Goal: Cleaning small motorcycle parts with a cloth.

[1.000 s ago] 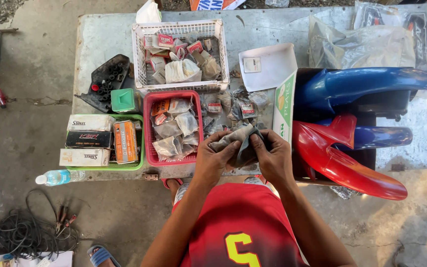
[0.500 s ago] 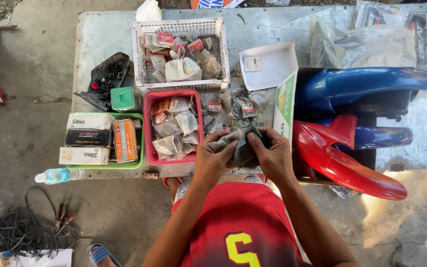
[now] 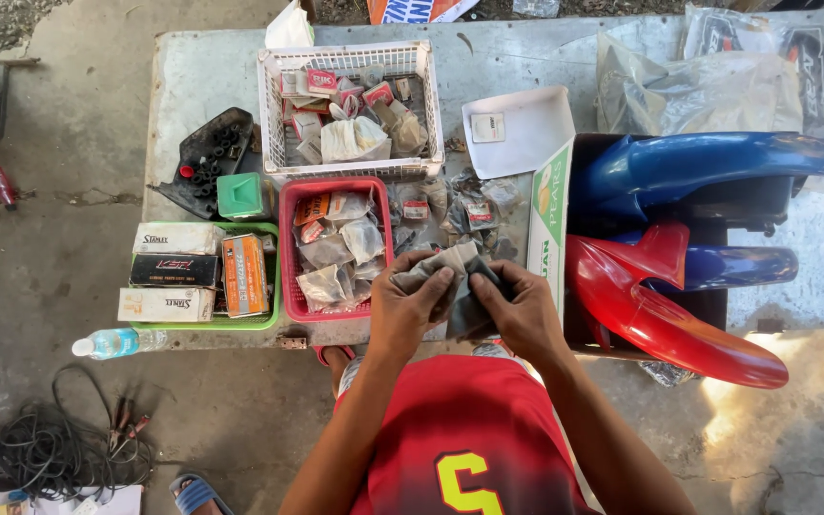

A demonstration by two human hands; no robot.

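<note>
Two hands meet over the near edge of a grey work table [image 3: 193,76]: the left hand [image 3: 410,307] and right hand [image 3: 519,310] are together, both pinched on a dusty grey plastic packet [image 3: 448,269]. Just left of them sits a red basket [image 3: 287,250] of similar clear packets; beyond it, a white basket [image 3: 269,105] holds red-labelled packs. A green tray [image 3: 210,322] carries white, black and orange boxes. Red and blue fairings [image 3: 679,324] fill a carton at right.
</note>
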